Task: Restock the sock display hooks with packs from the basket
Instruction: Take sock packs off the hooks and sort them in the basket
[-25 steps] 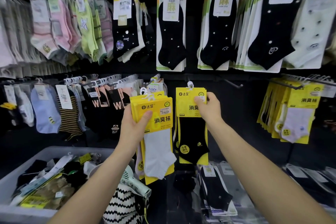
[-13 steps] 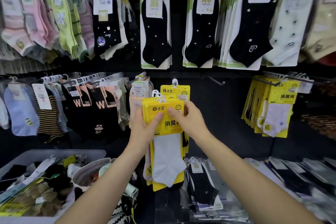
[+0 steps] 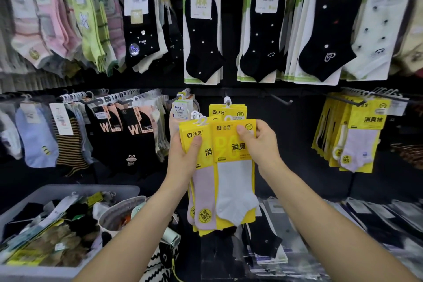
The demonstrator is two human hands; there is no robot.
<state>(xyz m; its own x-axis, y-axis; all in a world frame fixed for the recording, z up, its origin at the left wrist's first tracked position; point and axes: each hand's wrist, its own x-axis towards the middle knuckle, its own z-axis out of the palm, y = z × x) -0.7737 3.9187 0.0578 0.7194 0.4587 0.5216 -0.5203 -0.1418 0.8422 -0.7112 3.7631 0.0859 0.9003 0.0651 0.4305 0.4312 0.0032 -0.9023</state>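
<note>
The left hand [image 3: 185,155] curls its fingers [image 3: 196,143] round a stack of yellow sock packs [image 3: 190,131], hangers upward, while the right hand [image 3: 261,144] pinches the front pack [image 3: 235,181] by its top, likely to hang it with the hung pack [image 3: 231,111] at 12 o'clock, the basket [image 3: 91,189] at 8 o'clock.

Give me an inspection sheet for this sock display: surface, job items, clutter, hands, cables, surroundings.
Surface: black display wall; one bare hook right of the hands.
Job's things: stack of yellow packs; white-sock pack in front of it; hanging yellow pack on a hook behind; grey basket lower left, holding mixed packs.
Clutter: striped bag beside the basket.
Grippers: left hand grips the stack; right hand pinches the white-sock pack.
Cables: thin yellow cord by the bag.
Surroundings: black socks hanging above; flat packs on the shelf below.
</note>
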